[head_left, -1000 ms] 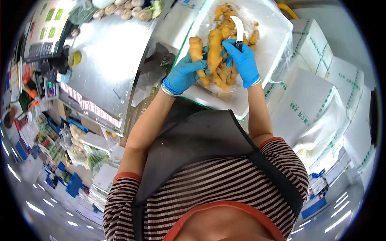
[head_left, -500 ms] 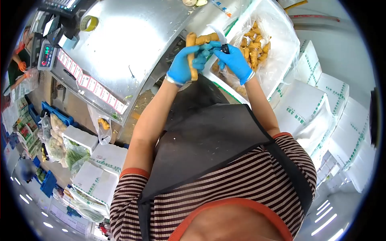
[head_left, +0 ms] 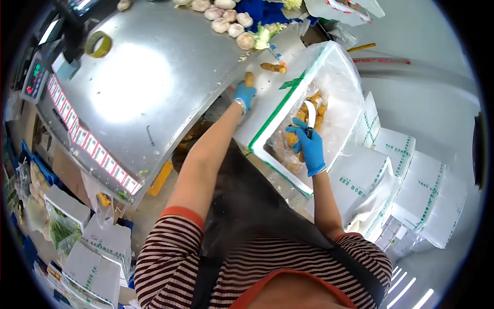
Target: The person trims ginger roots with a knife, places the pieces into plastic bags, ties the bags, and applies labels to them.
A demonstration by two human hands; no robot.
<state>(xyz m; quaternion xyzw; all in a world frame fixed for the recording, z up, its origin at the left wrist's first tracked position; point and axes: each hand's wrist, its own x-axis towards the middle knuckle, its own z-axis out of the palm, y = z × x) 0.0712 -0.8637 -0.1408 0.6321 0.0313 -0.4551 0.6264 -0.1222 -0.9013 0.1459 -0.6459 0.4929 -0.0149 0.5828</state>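
Left hand, in a blue glove, is stretched out to the far edge of the white foam lid and closed on 1 yellow-brown ginger piece. A 2nd ginger piece lies on the lid just beyond it. Right hand, also blue-gloved, is clenched around a small curved white-bladed knife, blade up, over the plastic-lined white foam box of ginger roots. Steel worktop to the left carries a roll of tape and garlic bulbs.
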